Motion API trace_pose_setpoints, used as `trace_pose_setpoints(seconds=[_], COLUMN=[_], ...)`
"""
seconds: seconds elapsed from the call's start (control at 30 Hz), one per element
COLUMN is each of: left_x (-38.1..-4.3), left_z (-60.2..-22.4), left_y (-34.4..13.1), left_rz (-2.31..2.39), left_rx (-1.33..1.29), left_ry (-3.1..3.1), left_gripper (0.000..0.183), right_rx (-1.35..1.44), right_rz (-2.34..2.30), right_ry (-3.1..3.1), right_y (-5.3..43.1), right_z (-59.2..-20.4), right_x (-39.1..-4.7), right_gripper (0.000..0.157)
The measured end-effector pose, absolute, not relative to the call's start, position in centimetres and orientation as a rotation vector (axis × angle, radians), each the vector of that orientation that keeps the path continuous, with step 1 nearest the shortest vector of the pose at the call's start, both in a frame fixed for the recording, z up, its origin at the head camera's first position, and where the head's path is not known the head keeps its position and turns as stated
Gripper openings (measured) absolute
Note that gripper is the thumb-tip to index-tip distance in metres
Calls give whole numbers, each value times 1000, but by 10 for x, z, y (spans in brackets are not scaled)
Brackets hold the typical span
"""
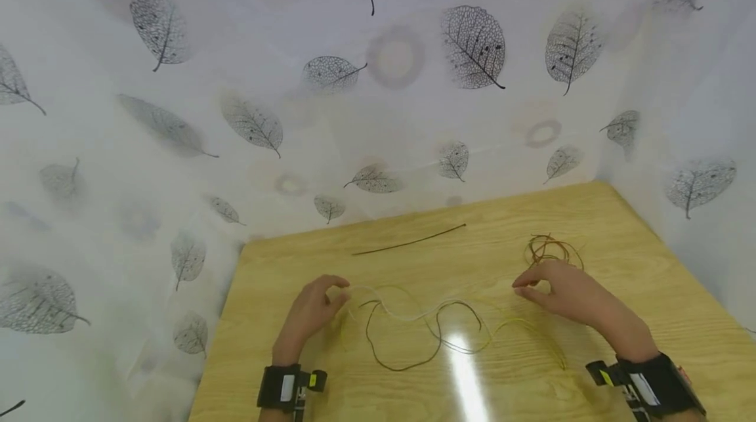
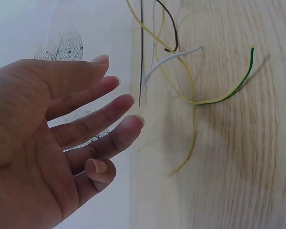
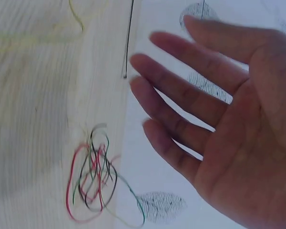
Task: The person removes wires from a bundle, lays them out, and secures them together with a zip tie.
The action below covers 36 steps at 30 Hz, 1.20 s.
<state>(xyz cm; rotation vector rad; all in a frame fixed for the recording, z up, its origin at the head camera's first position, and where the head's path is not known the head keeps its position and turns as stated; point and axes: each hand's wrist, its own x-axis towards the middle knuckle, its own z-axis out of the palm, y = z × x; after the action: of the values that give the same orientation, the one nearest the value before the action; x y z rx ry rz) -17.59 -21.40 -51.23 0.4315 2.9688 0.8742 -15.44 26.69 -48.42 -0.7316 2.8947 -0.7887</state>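
My left hand [image 1: 313, 314] hovers at the left end of several loose wires, its fingers loosely bent with nothing between them. Nearest to its fingertips is a white wire [image 1: 407, 319], which waves across the table. A dark wire [image 1: 401, 369] loops below it, overlapping thin yellow wires [image 1: 531, 323]. In the left wrist view a yellow-and-green wire [image 2: 243, 85] curves up from the table. Over the right side, my right hand [image 1: 573, 294] is held with relaxed, spread fingers and nothing in them. Just beyond it lies a tangled bundle of red, green and dark wires [image 3: 97, 167].
A straight thin dark strip [image 1: 413, 241] with a small head lies near the back of the wood-grain table [image 1: 283, 254]. White sheeting [image 1: 396, 120] printed with leaves rises behind and at both sides. A bright reflection shows on the table's front middle.
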Motion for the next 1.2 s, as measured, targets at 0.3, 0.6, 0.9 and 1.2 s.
trace_pose_setpoints(seconds=[0.3, 0.6, 0.9, 1.2], left_x=[-182, -189, -194, -204], left_z=[-496, -490, -486, -480], left_y=[-200, -166, -148, -106], left_rz=[880, 882, 845, 759], left_rx=[536, 696, 773, 885], left_ry=[3071, 3035, 3017, 2928], left_gripper=[21, 20, 19, 23], right_rx=[-362, -126, -161, -365], right_rz=[-400, -358, -448, -536], right_ry=[3385, 3149, 3395, 3617], right_y=[318, 334, 324, 286], right_z=[-488, -509, -495, -456], right_x=[-193, -206, -201, -193], right_gripper=[31, 39, 18, 10])
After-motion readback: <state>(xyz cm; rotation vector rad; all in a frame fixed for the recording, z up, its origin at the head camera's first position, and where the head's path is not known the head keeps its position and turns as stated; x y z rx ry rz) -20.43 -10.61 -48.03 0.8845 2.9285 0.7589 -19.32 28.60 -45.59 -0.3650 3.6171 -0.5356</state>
